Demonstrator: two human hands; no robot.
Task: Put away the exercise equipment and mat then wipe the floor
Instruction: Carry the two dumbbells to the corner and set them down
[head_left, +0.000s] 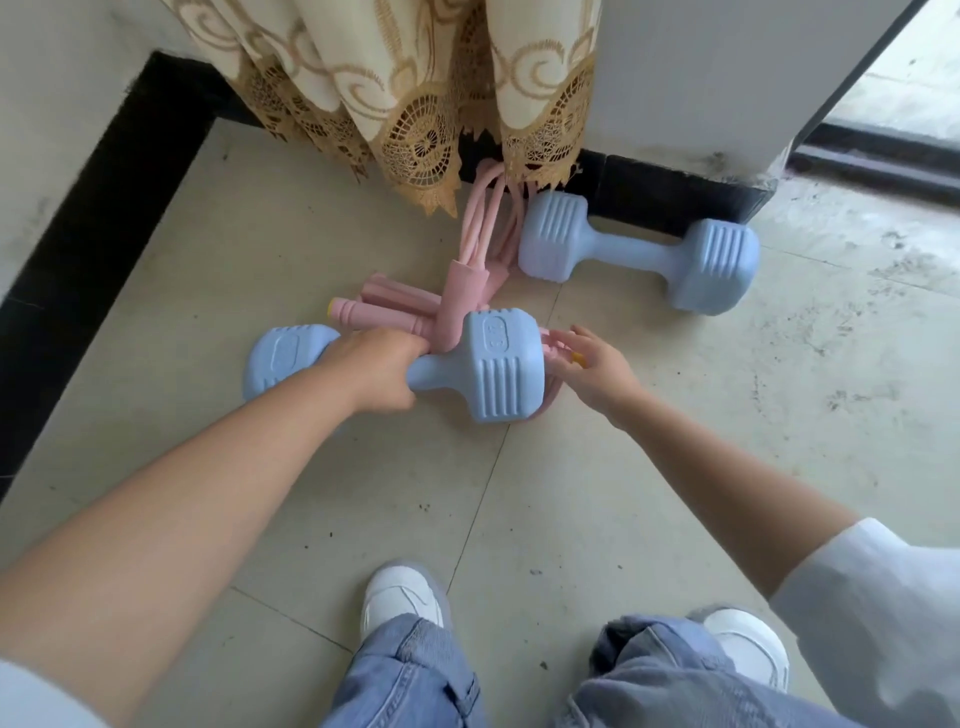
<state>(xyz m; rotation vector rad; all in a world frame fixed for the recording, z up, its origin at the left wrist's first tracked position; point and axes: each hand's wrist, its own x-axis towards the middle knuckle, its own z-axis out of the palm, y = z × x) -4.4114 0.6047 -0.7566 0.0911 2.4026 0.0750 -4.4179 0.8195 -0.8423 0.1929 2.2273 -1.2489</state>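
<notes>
My left hand (371, 371) grips the bar of a light blue dumbbell (498, 364), held low over the tiled floor. A second blue dumbbell (639, 254) lies on the floor against the black skirting. Pink resistance bands and pink handles (467, 291) lie tangled between the two dumbbells, partly under the one I hold. My right hand (592, 371) reaches to the right of the held dumbbell, its fingers on a pink handle end with a yellow tip (576, 358).
A cream and gold lace curtain (415, 104) hangs to the floor behind the bands. Black skirting (104, 208) runs along the white walls at the left and back. My two white shoes (402, 597) stand below. A doorway track (883, 150) lies at the far right.
</notes>
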